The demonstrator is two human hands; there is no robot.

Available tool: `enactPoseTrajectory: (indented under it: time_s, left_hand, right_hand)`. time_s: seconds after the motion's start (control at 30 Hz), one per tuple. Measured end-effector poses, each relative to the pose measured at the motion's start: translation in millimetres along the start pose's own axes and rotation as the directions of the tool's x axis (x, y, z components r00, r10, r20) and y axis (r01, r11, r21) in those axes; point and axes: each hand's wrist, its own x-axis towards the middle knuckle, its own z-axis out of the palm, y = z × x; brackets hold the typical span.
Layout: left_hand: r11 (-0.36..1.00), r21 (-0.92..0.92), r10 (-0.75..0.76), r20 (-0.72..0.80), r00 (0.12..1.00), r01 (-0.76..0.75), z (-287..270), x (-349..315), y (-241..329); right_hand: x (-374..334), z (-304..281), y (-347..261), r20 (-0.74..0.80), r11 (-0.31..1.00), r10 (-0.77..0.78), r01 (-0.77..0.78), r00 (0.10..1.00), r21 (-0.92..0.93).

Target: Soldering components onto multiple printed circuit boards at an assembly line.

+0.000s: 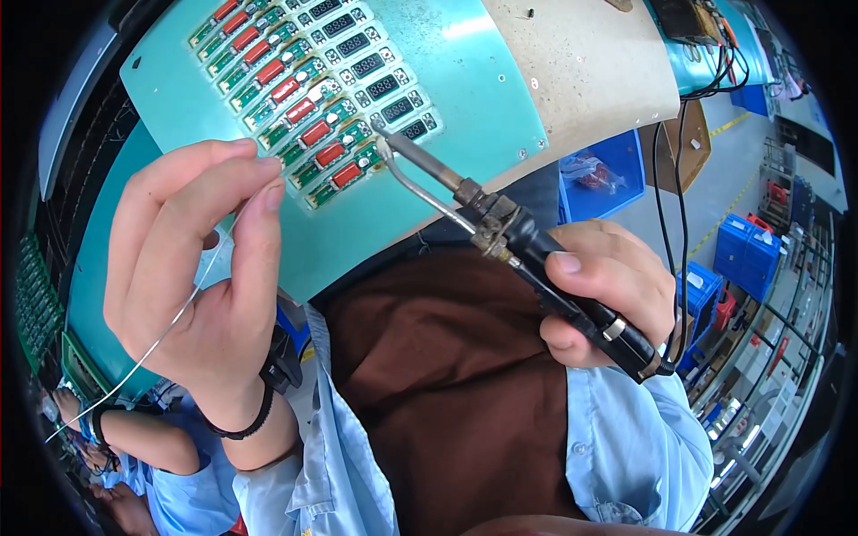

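My left hand (192,277) pinches a thin strand of solder wire (114,389) between thumb and fingers, and the wire trails down to the lower left. In my right hand (617,281) is a black-handled soldering iron (545,268) with a bent metal tube alongside its shaft. The iron's tip points up and left, over the near right part of a panel of small green circuit boards (308,174). Each board carries a red block-shaped part (315,134) and a dark digit display (382,87). My left fingertips are by the panel's near left edge.
The panel lies on a teal work surface (474,98), with a beige sheet (590,71) to the right. Black cables (666,196) hang beyond it. A blue bin (617,174) holds a clear bag. Another person's arm (147,438) shows at lower left. Blue crates (746,255) stand far right.
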Motion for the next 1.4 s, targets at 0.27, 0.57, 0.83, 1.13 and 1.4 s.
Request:
enactPoseTrajectory:
  time_s: [0.27, 0.57, 0.83, 1.13, 1.4]
  left_hand:
    - [0.999, -0.05, 0.001, 0.009, 1.0, 0.0, 4.6, -5.3, 0.4]
    - [0.998, -0.057, -0.012, 0.017, 1.0, 0.012, 9.2, -6.3, 1.8]
    - [0.997, -0.077, -0.016, 0.022, 1.0, 0.018, 14.2, -6.9, 0.7]
    - [0.996, -0.085, -0.02, 0.024, 1.0, 0.022, 15.8, -8.6, -0.3]
    - [0.999, -0.043, -0.009, 0.023, 1.0, 0.01, 10.1, -3.3, -1.2]
  right_hand:
    - [-2.7, 6.0, -1.8, 0.03, 1.0, 0.003, -0.003, 1.0, -0.007]
    - [-3.9, 8.5, 6.7, 0.035, 0.997, -0.072, 0.074, 0.997, -0.036]
    - [-4.0, 8.0, 8.0, 0.045, 0.997, -0.069, 0.07, 0.997, -0.025]
    - [-4.4, 8.2, 7.4, 0.053, 0.997, -0.069, 0.07, 0.996, -0.031]
    - [-1.6, 6.2, 7.7, 0.055, 0.997, -0.072, 0.074, 0.996, -0.025]
